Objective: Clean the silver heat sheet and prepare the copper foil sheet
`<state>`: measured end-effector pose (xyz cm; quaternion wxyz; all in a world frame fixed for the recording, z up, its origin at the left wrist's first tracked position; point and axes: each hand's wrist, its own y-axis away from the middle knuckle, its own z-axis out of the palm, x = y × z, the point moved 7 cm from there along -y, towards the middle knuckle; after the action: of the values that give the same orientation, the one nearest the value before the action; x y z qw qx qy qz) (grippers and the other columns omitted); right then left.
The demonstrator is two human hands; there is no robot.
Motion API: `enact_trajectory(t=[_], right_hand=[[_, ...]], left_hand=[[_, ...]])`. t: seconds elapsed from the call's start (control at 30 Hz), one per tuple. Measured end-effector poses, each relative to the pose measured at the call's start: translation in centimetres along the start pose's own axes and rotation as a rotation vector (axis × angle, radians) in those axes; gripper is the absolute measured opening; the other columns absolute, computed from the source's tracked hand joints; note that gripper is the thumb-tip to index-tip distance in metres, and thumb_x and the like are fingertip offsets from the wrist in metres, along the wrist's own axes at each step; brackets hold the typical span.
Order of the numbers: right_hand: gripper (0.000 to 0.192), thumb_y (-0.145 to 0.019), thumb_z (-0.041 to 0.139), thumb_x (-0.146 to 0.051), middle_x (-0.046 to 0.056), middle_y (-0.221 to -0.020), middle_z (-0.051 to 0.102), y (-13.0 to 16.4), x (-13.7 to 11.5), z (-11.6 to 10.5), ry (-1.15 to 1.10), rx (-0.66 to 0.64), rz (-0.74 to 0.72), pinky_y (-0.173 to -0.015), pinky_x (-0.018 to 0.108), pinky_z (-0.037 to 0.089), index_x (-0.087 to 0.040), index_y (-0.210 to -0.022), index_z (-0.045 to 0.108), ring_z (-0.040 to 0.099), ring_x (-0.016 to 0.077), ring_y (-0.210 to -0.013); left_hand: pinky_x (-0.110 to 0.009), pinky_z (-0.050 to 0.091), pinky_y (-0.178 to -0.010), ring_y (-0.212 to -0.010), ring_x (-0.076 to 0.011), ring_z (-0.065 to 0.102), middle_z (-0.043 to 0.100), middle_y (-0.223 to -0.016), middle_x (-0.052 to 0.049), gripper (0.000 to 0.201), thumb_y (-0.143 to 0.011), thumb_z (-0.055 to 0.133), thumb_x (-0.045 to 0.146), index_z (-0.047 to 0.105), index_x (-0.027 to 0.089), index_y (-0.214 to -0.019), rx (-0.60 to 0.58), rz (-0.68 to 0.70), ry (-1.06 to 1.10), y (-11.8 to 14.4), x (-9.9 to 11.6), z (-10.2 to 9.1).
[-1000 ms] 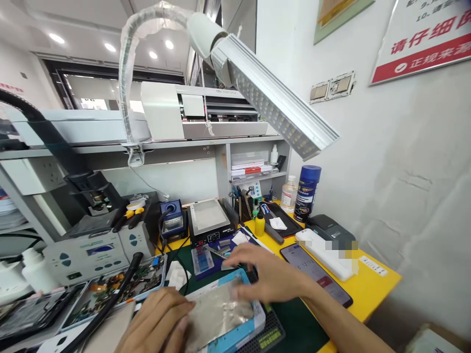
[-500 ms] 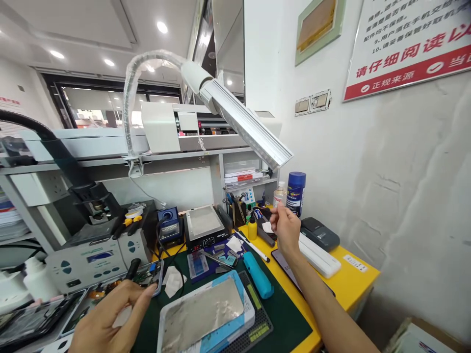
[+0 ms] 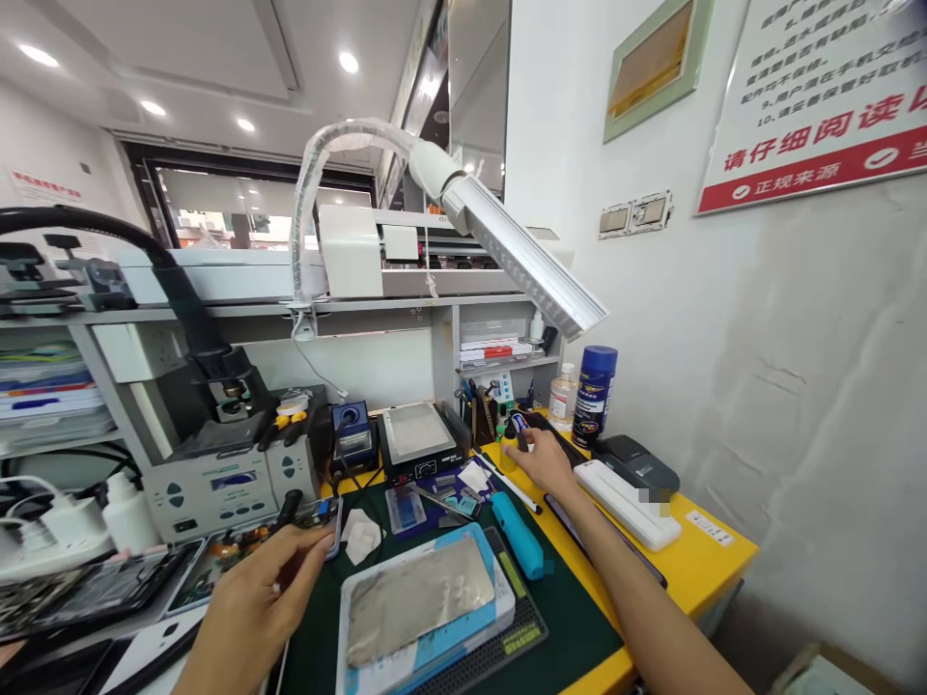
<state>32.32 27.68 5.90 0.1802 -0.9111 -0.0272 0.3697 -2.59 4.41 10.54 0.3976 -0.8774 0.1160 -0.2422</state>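
My left hand (image 3: pixel 265 594) hovers at the lower left, its thumb and index finger closed together beside a phone frame (image 3: pixel 336 526) with parts on it. What lies between those fingertips, if anything, I cannot make out. Stretched out to the back right, my right hand (image 3: pixel 547 461) has its fingertips apart beside a small yellow bottle (image 3: pixel 509 450) with a dark cap. I cannot see a grip on the bottle. Below, a flat grey plate (image 3: pixel 420 594) rests on a blue and white box (image 3: pixel 499 610). To its right lies a turquoise tool (image 3: pixel 517 536).
A heating plate (image 3: pixel 416 430) and soldering station (image 3: pixel 354 434) stand behind the green mat (image 3: pixel 579 618). A blue spray can (image 3: pixel 595 396), clear bottle (image 3: pixel 563 394) and white bar (image 3: pixel 627 504) line the right. A lamp (image 3: pixel 532 256) hangs above.
My right hand has come down and leftward to the small yellow bottle, its fingers spreading from a pinch. The whole view has shifted; my left hand stays near the phone frame.
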Motion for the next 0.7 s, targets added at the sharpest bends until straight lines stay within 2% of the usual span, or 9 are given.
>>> enact_trajectory(t=[0.2,0.33,0.47,0.6,0.7], right_hand=[[0.031,-0.097,0.063,-0.035,0.01,-0.124,0.062,0.5,-0.7,1.0,0.195,-0.083,-0.014,-0.089,0.046,0.054,-0.016,-0.122,0.061,0.064,0.025,-0.106],[0.031,-0.097,0.063,-0.035,0.01,-0.123,0.062,1.0,-1.7,0.6,0.231,-0.075,-0.028,-0.089,0.046,0.054,-0.016,-0.121,0.061,0.064,0.0249,-0.105],[0.029,-0.097,0.062,-0.036,0.008,-0.117,0.064,1.9,-3.8,-0.5,0.195,-0.054,-0.078,-0.086,0.044,0.055,-0.015,-0.117,0.062,0.064,0.0233,-0.1],[0.024,-0.094,0.064,-0.036,0.004,-0.099,0.066,4.7,-6.7,-1.9,0.097,-0.117,-0.189,-0.076,0.036,0.053,-0.015,-0.105,0.063,0.064,0.0189,-0.085],[0.021,-0.085,0.066,-0.034,0.002,-0.089,0.066,8.5,-9.2,-3.0,0.047,-0.246,-0.3,-0.067,0.029,0.049,-0.018,-0.098,0.062,0.061,0.0178,-0.077]], left_hand=[[-0.022,0.039,-0.049,-0.047,-0.0105,0.049,0.06,-0.057,0.005,0.034,-0.095,0.054,0.046,0.063,0.022,-0.072,-0.012,-0.046,-0.033,0.8,-1.2,-0.4],[-0.024,0.038,-0.053,-0.052,-0.011,0.05,0.057,-0.061,0.004,0.03,-0.095,0.054,0.043,0.063,0.021,-0.076,-0.055,-0.033,-0.028,1.3,-1.3,0.1],[-0.024,0.038,-0.053,-0.053,-0.0115,0.053,0.06,-0.066,0.003,0.026,-0.097,0.052,0.039,0.064,0.021,-0.083,-0.088,-0.02,-0.023,1.4,-1.3,0.3],[-0.024,0.039,-0.053,-0.056,-0.0132,0.057,0.064,-0.07,0.001,0.023,-0.098,0.05,0.037,0.065,0.021,-0.09,-0.12,-0.009,-0.033,1.4,-1.4,0.5],[-0.025,0.039,-0.054,-0.058,-0.0137,0.058,0.065,-0.072,0.0,0.023,-0.098,0.048,0.035,0.064,0.021,-0.091,-0.138,-0.011,-0.039,1.5,-1.5,0.6]])
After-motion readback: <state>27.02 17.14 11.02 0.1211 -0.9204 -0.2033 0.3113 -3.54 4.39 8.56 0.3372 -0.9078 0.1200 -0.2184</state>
